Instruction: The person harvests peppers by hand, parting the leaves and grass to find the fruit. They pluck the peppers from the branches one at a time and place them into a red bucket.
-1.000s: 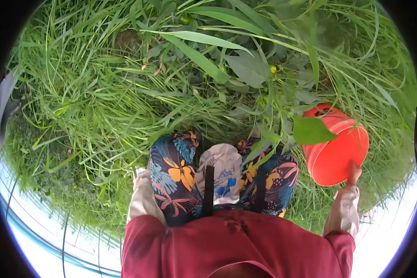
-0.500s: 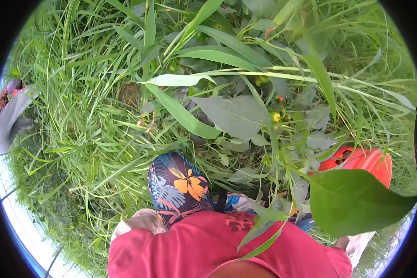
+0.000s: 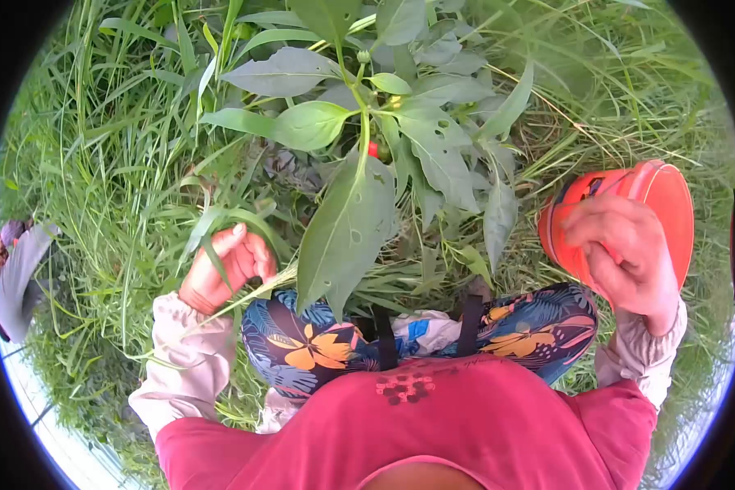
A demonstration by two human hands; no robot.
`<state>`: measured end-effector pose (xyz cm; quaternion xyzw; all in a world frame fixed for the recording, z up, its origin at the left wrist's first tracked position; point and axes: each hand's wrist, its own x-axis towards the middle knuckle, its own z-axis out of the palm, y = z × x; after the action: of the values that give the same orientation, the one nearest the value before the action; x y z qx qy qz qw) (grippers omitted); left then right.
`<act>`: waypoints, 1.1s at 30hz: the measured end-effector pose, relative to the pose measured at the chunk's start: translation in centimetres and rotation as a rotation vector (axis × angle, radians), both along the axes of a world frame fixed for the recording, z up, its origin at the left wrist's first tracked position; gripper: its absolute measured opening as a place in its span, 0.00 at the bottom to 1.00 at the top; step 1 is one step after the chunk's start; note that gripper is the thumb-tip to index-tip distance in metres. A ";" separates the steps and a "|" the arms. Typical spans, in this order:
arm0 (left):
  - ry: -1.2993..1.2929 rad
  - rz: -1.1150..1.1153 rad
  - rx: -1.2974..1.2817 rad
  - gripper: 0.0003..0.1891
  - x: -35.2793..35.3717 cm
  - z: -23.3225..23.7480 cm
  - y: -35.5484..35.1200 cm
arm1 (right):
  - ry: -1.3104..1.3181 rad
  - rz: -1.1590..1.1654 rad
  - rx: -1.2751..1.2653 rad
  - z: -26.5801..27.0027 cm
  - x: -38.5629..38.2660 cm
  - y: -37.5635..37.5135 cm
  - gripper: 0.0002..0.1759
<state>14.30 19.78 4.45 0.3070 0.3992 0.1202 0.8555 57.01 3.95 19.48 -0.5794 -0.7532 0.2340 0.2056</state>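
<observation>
My left hand (image 3: 230,265) is among grass blades left of the pepper plant. Its fingers curl loosely, with the thumb apart from them, and I see nothing gripped; a pale grass stalk (image 3: 263,289) passes by the fingertips. My right hand (image 3: 625,249) is in front of an orange-red bucket (image 3: 665,196), fingers bent and closed towards the thumb; whatever they hold, if anything, is hidden. Between the hands stands the pepper plant with large, hole-marked leaves (image 3: 351,224). A small red pepper (image 3: 373,149) shows partly behind its stem.
Dense tall grass (image 3: 114,188) surrounds the plant. My knees in flower-patterned cloth (image 3: 306,339) are just below it, with dark straps (image 3: 470,324) across. Another person's grey garment (image 3: 18,282) shows at the far left edge.
Both hands have come into view, left in the grass and right at the bucket. The view has shifted, so the bucket appears higher and the big leaf no longer covers it.
</observation>
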 end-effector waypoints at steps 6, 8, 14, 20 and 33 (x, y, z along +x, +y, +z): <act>-0.122 -0.154 0.289 0.20 7.2 4.2 -0.9 | -0.136 0.087 0.245 -6.6 -3.0 6.6 0.10; 0.027 -0.289 0.500 0.18 8.2 5.1 -0.4 | -0.237 0.131 0.259 -7.5 -3.5 7.5 0.12; 0.219 -0.432 1.303 0.15 13.0 1.2 1.1 | -0.233 0.134 0.242 -12.0 -4.5 7.3 0.14; 0.021 -0.455 1.467 0.16 17.9 -3.2 1.4 | 0.163 -0.026 0.083 -13.6 -4.3 6.8 0.12; 0.246 -0.114 0.977 0.13 19.1 -1.2 1.5 | 1.385 -0.039 -0.642 -6.7 1.0 7.2 0.07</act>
<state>33.41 21.32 3.23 0.7046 0.3769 0.2087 0.5638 57.98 11.16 12.78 -0.3449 -0.3368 0.7477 0.4567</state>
